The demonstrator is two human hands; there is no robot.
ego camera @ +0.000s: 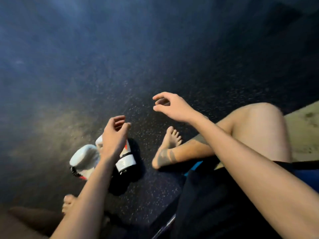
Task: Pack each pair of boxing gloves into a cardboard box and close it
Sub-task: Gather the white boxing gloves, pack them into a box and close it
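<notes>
Both hands (143, 118) empty over speckled dark floor (155, 57).

Looks like a gym or training room, seen from floor level. The floor (155, 66) fills nearly the whole frame: dark, rubbery, flecked with pale specks, the kind laid in workout spaces. Lower left, a pair of white gloves (89, 157) with red and black trim lies right on it. Lower centre, a bare foot (170, 145) rests on the same surface. At the right edge sits a pale wooden board (303, 133). Lighting is dim and bluish up top.
</notes>
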